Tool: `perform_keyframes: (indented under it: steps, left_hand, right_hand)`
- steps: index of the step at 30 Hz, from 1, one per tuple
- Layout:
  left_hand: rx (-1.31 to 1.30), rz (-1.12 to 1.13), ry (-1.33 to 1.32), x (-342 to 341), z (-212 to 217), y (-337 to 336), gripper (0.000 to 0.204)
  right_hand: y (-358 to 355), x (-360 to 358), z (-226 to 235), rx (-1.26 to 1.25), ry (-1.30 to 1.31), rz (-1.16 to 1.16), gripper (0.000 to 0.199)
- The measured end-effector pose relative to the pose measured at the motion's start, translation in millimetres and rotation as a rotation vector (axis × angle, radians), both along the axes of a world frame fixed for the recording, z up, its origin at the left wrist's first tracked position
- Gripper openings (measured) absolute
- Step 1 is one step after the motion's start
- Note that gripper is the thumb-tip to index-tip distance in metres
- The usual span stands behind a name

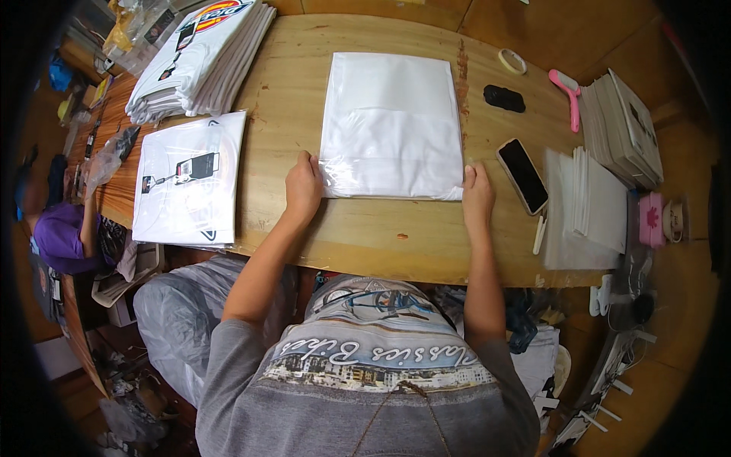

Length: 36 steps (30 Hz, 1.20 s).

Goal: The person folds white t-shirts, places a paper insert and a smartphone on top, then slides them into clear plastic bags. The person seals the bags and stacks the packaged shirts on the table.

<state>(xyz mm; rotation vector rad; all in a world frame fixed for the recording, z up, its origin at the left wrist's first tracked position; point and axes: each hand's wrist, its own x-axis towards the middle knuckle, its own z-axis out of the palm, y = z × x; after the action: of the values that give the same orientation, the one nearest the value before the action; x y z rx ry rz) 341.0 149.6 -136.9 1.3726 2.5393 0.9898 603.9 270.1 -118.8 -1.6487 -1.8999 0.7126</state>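
spreading across the middle of the view is a long wooden table point(358, 236), its pale top worn and stained in a streak near the far edge, with a cluttered floor below the near edge and another person in a purple top point(57, 236) seated off to the left.

counted out: one folded white garment in a clear plastic bag point(392, 126) lies at the centre; one bagged white shirt with a printed front point(190, 179) lies to its left; one tall stack of folded white shirts point(202, 61) sits at the far left corner. to the right there is one black phone point(522, 175), one small black pad point(504, 98), one roll of tape point(512, 61), one pink-handled tool point(568, 95), one pile of clear bags point(586, 209) and one stack of flat grey packs point(624, 129).

the bagged garment lies flat between the two hands, at its near edge. the left hand point(304, 186) rests with fingers laid flat on the near left corner of the bag, pressing rather than clasping. the right hand point(478, 196) sits at the near right corner, fingers flat against the bag's edge, holding nothing closed in its grasp. the phone lies just beside the right hand.
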Motion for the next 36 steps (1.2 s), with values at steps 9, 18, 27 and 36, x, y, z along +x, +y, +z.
perform_keyframes:
  steps: [9,18,27,36]
  left_hand:
    - [-0.283,-0.034,0.561,-6,-4,12,0.017]
    - [0.186,-0.033,0.161,-23,-16,-4,0.019]
    - [-0.067,-0.499,0.510,22,9,-14,0.053]
    - [-0.071,-0.734,0.286,-21,32,-3,0.056]
  right_hand:
    - [18,-5,-6,-0.068,-0.372,0.065,0.024]
    - [11,-3,-2,0.386,-0.450,0.114,0.017]
    - [-56,-90,-14,0.460,-0.216,0.605,0.046]
    - [-27,-12,-14,0.442,-0.249,0.386,0.063]
